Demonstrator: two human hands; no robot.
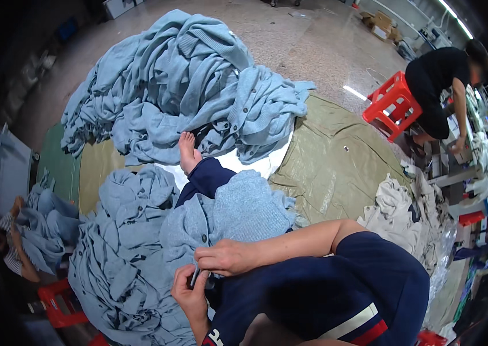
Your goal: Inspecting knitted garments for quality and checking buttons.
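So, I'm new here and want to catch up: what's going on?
The person's left hand and right hand pinch the edge of a blue-grey buttoned cardigan. Similar cardigans are heaped ahead by a bare foot, and another pile lies at left. At right, a co-worker bends forward beside a red plastic stool.

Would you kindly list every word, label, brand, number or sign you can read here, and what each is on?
No text can be clearly read.
Navy shirt: white marks at the picture's lower edge, only partly in view, unreadable.
Cardboard box at the back: pale patch, too small to read.
Blue knit garment in the left hand: no lettering visible.
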